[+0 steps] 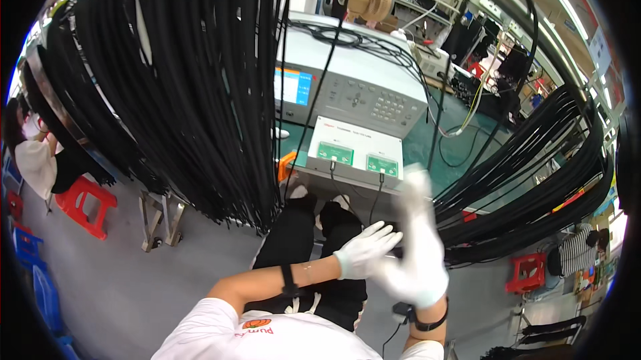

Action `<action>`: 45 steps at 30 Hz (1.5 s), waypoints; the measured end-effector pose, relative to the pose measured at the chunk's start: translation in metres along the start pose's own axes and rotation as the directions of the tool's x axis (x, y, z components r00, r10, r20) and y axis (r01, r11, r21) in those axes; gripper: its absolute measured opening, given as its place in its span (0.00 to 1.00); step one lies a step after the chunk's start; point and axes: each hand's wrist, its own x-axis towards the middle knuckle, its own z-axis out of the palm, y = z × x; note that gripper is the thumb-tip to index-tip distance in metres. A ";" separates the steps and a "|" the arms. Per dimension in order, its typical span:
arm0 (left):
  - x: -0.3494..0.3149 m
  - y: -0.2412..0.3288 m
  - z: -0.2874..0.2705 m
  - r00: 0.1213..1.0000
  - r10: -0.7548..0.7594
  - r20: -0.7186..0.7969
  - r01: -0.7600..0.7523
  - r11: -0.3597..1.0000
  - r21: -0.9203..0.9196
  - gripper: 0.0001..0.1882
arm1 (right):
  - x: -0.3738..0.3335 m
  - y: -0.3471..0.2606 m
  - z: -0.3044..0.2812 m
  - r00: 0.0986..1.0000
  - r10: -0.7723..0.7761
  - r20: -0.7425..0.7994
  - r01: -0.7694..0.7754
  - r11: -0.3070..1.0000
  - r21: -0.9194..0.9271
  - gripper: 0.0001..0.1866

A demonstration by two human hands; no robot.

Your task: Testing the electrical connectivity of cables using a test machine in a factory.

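My left hand [367,251], in a white glove, reaches to the right with its fingers stretched out and nothing seen in them. Beside its fingertips is my right hand [419,253], also white-gloved. Motion blurs it, but its fingers point upward, stretched out, and no held thing shows. Whether the two hands touch I cannot tell. Just beyond them stands a white test box [357,134] with two green boards, the left board [335,153] and the right board [382,165]. A thin black cable [379,194] hangs from the right board, and another hangs from the left one.
Behind the box sits a grey bench instrument [360,96] with a screen and keypad. Thick bundles of black cables [180,93] hang at the left, and another cable bundle [534,226] curves at the right. Red stools [87,205] and seated people are at both sides.
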 end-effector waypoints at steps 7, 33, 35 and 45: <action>-0.012 0.004 -0.054 0.970 0.044 -0.239 -0.078 0.987 -0.137 0.34 | 0.065 0.052 -0.001 0.532 0.142 -0.835 -0.074 0.990 0.121 0.20; -0.122 -0.002 -0.071 0.468 -0.875 -0.123 0.578 0.409 -0.706 0.21 | 0.050 0.018 0.168 0.872 0.488 0.047 -0.127 0.133 0.983 0.14; -0.146 -0.028 -0.057 0.349 -0.775 0.527 0.239 -0.471 -0.849 0.28 | 0.030 0.016 0.179 0.870 0.443 0.216 -0.294 0.114 0.949 0.14; -0.119 -0.071 -0.018 0.243 -0.791 0.561 0.033 -0.571 -0.820 0.15 | -0.040 0.006 0.149 0.882 -0.191 0.432 -0.130 0.780 0.612 0.23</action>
